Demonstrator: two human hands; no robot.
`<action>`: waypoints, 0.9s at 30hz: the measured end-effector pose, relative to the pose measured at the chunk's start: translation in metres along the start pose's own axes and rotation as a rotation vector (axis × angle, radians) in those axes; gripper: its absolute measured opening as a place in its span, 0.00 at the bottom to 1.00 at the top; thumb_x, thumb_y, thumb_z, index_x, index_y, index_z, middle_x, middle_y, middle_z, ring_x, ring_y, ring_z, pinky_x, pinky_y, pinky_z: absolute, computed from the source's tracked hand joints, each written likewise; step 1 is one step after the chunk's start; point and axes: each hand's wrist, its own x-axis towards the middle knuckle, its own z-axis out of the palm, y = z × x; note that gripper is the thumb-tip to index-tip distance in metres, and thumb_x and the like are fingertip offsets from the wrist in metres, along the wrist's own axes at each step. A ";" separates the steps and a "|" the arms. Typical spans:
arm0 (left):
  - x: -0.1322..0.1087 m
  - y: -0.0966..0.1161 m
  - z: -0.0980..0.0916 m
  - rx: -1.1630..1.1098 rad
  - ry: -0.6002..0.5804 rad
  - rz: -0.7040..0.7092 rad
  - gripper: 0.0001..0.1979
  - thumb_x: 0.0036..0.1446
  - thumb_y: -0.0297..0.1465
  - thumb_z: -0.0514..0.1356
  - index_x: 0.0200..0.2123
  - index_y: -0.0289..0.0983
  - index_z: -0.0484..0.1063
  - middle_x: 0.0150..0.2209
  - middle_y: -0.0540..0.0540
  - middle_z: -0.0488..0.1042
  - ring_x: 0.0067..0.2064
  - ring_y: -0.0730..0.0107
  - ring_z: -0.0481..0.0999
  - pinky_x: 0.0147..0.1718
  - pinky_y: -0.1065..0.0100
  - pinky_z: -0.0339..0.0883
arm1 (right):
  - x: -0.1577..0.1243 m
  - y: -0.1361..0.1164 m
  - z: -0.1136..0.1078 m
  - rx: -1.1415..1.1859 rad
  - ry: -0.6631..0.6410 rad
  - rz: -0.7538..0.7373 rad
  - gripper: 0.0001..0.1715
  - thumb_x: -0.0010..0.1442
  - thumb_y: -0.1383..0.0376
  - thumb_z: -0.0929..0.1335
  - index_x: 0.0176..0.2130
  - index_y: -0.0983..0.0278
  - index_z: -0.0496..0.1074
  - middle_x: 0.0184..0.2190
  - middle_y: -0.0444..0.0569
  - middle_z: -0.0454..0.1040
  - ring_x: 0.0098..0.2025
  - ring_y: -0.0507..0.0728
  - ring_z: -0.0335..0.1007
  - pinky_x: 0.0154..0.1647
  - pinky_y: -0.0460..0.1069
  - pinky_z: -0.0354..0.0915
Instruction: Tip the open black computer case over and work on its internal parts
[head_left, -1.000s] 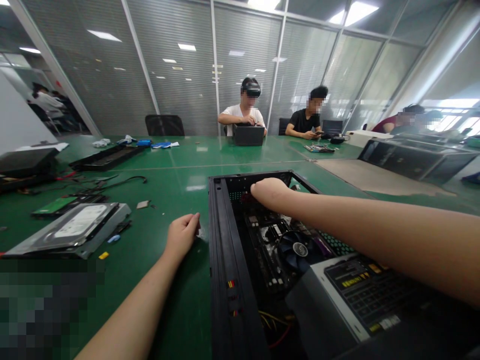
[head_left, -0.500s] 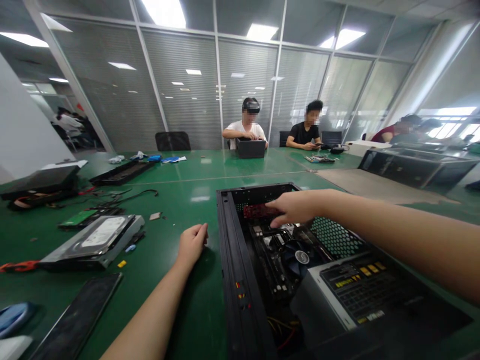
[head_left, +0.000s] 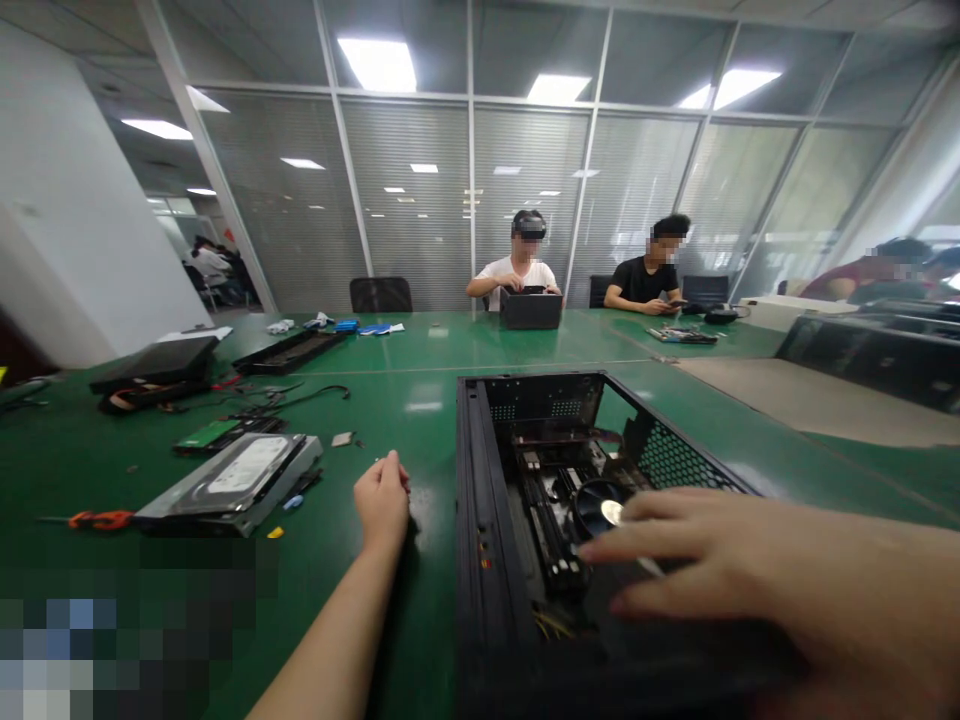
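Note:
An open black computer case (head_left: 480,500) lies on the green table (head_left: 416,440) in front of me. Inside are a motherboard with a round fan (head_left: 592,505) and, at its far end, a dark red card (head_left: 551,440). My right hand (head_left: 705,560) hovers over the near part of the case, fingers spread and slightly blurred. It covers the power supply and part of the fan. To the left of the case, my left hand (head_left: 382,500) rests on the table with fingers curled; whatever they may hold is hidden.
Left of me lie a hard drive in a metal bracket (head_left: 240,475), an orange-handled tool (head_left: 101,520), a green circuit board (head_left: 210,435), cables and a black tray (head_left: 289,350). Across the table, one person works in a dark box (head_left: 531,308); another person sits beside. Cardboard (head_left: 795,400) lies right.
My right hand has come back from the red card toward the near side of the case, its fingers now spread. The left hand stays on the table. My view has turned slightly left.

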 end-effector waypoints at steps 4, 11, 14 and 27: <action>0.003 -0.002 -0.005 -0.026 0.102 -0.025 0.20 0.60 0.41 0.53 0.19 0.39 0.63 0.15 0.55 0.60 0.18 0.72 0.60 0.20 0.70 0.53 | 0.091 0.098 -0.010 -0.068 -0.006 -0.021 0.41 0.54 0.51 0.74 0.63 0.52 0.64 0.70 0.49 0.52 0.62 0.68 0.59 0.60 0.62 0.58; 0.002 0.000 -0.007 0.095 0.010 0.092 0.22 0.62 0.41 0.53 0.17 0.39 0.62 0.15 0.53 0.61 0.21 0.71 0.63 0.24 0.70 0.55 | 0.233 0.158 0.061 -0.303 0.557 0.576 0.32 0.62 0.64 0.68 0.63 0.65 0.61 0.64 0.61 0.61 0.60 0.66 0.60 0.60 0.64 0.52; 0.000 0.001 -0.006 0.076 -0.058 0.087 0.22 0.62 0.42 0.53 0.17 0.39 0.62 0.15 0.53 0.61 0.21 0.71 0.62 0.23 0.70 0.55 | 0.227 0.123 0.099 -0.167 0.564 0.502 0.27 0.62 0.59 0.68 0.59 0.64 0.65 0.62 0.59 0.64 0.58 0.64 0.62 0.58 0.62 0.54; -0.003 0.002 0.000 0.102 -0.204 0.127 0.23 0.60 0.46 0.52 0.17 0.40 0.63 0.16 0.52 0.63 0.22 0.69 0.65 0.24 0.70 0.58 | 0.024 0.116 0.085 -0.012 0.560 0.603 0.27 0.66 0.52 0.63 0.59 0.63 0.64 0.58 0.58 0.68 0.61 0.64 0.62 0.60 0.62 0.59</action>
